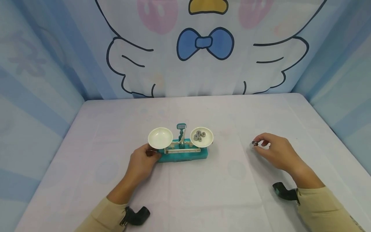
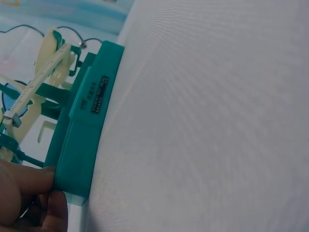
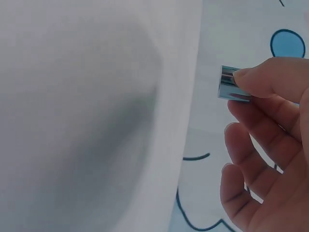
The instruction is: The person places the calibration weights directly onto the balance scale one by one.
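A teal balance scale with two cream pans stands on the table. Its left pan is bare, while several small metal weights sit in the right pan. My left hand grips the left end of the scale's base, thumb on one side and fingers at its end. Off to the right, above the cloth, my right hand pinches a shiny metal cylinder, a weight, between thumb and forefinger. The other fingers of that hand curl loosely below it in the right wrist view.
A white cloth covers the table. Printed curtains hang behind it and on both sides. Black wrist devices jut from both sleeves over the cloth.
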Tool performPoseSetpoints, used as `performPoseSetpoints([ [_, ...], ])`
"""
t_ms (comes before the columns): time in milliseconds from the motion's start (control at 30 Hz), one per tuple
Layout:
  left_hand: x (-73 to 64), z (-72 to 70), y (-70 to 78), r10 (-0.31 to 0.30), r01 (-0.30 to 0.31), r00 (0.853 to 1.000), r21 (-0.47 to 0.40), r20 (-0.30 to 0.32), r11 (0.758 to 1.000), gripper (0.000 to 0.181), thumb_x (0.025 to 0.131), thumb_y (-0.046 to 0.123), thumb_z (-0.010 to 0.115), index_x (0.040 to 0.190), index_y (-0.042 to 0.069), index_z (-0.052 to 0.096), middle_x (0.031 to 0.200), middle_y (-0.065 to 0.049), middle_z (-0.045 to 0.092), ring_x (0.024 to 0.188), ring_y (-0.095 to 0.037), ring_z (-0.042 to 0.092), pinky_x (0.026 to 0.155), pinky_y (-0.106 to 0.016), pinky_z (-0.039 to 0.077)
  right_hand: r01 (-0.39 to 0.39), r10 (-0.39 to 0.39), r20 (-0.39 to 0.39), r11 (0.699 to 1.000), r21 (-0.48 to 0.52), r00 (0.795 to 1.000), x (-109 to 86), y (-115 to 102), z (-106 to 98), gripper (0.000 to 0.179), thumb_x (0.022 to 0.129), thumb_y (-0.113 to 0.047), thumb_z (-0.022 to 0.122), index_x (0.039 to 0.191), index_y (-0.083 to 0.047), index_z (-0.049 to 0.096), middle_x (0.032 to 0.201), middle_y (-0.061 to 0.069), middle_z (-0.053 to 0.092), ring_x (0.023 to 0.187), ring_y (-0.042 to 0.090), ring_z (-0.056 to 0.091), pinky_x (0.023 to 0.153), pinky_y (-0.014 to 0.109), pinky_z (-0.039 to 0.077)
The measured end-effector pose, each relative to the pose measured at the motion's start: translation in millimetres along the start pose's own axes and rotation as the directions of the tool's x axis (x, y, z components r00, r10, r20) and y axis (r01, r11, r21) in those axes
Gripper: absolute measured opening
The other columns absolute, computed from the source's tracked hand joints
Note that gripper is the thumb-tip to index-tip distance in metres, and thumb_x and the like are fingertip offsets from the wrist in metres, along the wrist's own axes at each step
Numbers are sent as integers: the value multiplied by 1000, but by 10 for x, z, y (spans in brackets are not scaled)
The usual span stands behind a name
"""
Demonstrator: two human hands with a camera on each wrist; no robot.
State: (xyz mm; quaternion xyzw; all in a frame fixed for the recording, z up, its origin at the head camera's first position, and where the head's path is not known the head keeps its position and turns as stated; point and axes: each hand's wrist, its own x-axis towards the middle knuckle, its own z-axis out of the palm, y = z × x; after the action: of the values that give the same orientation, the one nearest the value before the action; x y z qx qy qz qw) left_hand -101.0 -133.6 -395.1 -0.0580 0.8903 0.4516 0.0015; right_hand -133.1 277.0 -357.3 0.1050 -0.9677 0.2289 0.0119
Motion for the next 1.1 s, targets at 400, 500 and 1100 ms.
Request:
performPoseSetpoints([
  [400,16,3,-8,-10,10,1000,5,-8,1000,29,91,8,68,117,-3,67,108,-16,70,104,-31,64,88,-47,53,231,-231,-22,973,23,973,332,-687,-97,17,89,-12,72,106,-7,72,102,8,70,96,30,60,82,48,49],
  [500,13,4,-14,-6,6,1000,4,-6,1000,28,90,8,68,116,-3,67,108,-15,70,103,-31,64,88,-47,53,287,-286,-20,957,44,958,421,-857,-115,17,89,-11,72,105,-6,72,103,6,69,97,27,59,83,46,49],
  [1100,23,-5,-19,-6,6,1000,-9,1,1000,27,90,8,69,115,-2,68,109,-14,70,106,-32,64,91,-48,52,509,-531,87,839,192,843,792,-1846,55,18,90,-17,73,106,-10,71,103,0,68,103,20,57,90,42,49],
])
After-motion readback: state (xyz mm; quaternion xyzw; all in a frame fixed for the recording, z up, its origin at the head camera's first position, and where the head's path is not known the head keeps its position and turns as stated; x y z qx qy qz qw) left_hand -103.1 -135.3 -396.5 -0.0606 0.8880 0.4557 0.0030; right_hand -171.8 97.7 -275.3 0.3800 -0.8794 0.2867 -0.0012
